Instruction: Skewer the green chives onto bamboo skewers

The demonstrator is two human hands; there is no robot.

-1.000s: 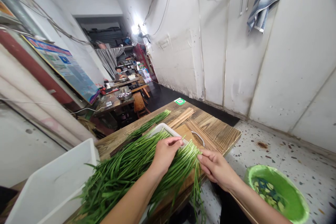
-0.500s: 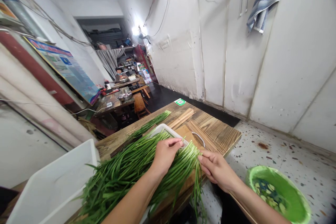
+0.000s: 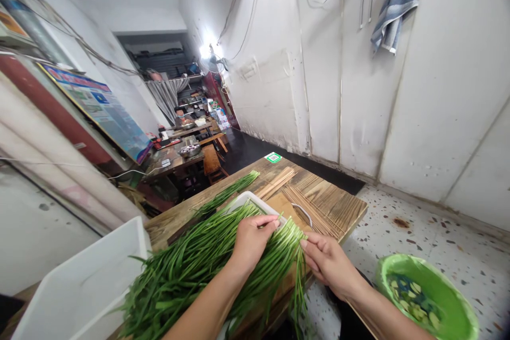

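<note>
Long green garlic chives (image 3: pixel 187 260) lie heaped over a white tray (image 3: pixel 249 195), their pale cut ends pointing away from me. My left hand (image 3: pixel 255 239) pinches a chive stalk near its pale end, above the tray's far corner. To its right, my right hand (image 3: pixel 329 263) is closed at a row of chive ends (image 3: pixel 292 231) whose leaves hang over the table edge. A thin bamboo skewer (image 3: pixel 358 320) runs back from beneath my right hand along the forearm; its front part is hidden among the stalks.
Bamboo skewers (image 3: pixel 308 207) lie on the wooden table (image 3: pixel 338 196) beside a cutting board (image 3: pixel 282 203) and a smaller chive bundle (image 3: pixel 229 191). A white bin (image 3: pixel 79 281) stands left. On the floor at right sits a green lined bucket (image 3: pixel 458 303) with scraps.
Both hands keep nearly the same place and grip. The view has shifted slightly, and the left thumb and fingertips have moved a little at the pinched stalk.
</note>
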